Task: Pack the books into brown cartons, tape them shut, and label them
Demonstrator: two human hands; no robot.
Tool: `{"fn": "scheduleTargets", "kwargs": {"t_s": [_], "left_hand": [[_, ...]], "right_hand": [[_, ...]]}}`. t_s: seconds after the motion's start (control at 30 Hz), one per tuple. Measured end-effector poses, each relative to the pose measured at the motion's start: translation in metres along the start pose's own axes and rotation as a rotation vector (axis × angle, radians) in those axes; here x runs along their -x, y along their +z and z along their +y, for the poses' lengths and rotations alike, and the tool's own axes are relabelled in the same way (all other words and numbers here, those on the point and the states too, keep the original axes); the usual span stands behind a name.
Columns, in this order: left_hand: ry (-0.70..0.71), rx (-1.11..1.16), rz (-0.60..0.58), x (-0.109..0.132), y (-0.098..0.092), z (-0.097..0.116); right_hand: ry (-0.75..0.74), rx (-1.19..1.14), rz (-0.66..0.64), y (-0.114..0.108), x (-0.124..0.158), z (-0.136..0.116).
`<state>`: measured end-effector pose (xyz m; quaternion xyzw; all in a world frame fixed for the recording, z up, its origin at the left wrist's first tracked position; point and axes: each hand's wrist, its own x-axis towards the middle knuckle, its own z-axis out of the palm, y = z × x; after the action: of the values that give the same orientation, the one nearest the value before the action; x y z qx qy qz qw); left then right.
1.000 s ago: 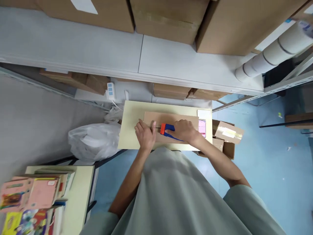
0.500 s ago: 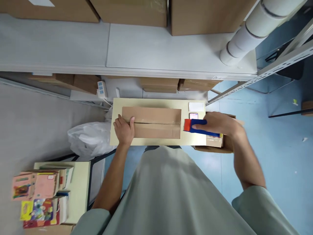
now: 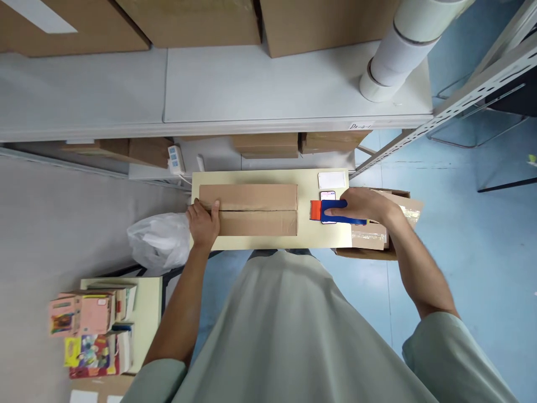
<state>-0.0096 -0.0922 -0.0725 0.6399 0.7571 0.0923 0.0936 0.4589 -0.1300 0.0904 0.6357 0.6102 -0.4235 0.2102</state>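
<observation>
A long closed cardboard box (image 3: pixel 255 197) lies flat on the narrow cream table (image 3: pixel 247 242), a seam running along its top. My left hand (image 3: pixel 203 224) grips the box's left front corner, thumb on top and fingers by the left end. In my right hand (image 3: pixel 356 205) is a blue tape dispenser (image 3: pixel 335 215) with an orange front end. It hovers over the table's right side, apart from the box, and partly covers a phone (image 3: pixel 328 195).
A white card (image 3: pixel 331 180) lies behind the phone. An open carton (image 3: pixel 369 254) with packages stands right of the table. Shelving (image 3: pixel 268 106) with boxes runs behind. At left are a white plastic bag (image 3: pixel 159 238) and stacked books (image 3: pixel 96 313).
My left hand and the box have shifted slightly left in view, along with the head view itself. The tape dispenser, still in my right hand, is slightly further left in the picture.
</observation>
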Motion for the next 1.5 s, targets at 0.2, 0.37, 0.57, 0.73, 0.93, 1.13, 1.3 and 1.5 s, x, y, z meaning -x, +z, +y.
{"fn": "scheduleTargets", "kwargs": {"t_s": [0.2,0.37,0.57,0.73,0.93,1.13,1.3,1.5], "left_hand": [[-0.027,0.006,-0.009,-0.002,-0.001,0.003],[-0.015,-0.004,-0.004,0.0,0.0,0.002],[-0.015,0.01,0.002,-0.001,0.001,0.002],[-0.002,0.061,0.002,-0.003,0.001,0.002],[0.063,0.157,-0.035,-0.008,0.0,-0.005],[0.1,0.225,-0.012,-0.007,-0.004,-0.003],[0.094,0.268,0.023,0.002,-0.007,-0.001],[0.051,0.368,-0.001,0.007,-0.011,-0.006]], "right_hand": [[0.013,0.048,0.061,0.012,-0.012,0.003],[0.058,0.168,0.146,0.039,-0.026,-0.037],[0.067,0.197,0.264,0.063,-0.01,-0.08],[0.127,0.202,0.322,0.076,0.0,-0.093],[0.207,0.243,0.404,0.094,-0.003,-0.107],[0.248,0.309,0.399,0.077,-0.002,-0.101],[0.303,0.286,0.39,0.078,-0.017,-0.11],[0.45,0.274,0.454,0.127,-0.037,-0.143]]}}
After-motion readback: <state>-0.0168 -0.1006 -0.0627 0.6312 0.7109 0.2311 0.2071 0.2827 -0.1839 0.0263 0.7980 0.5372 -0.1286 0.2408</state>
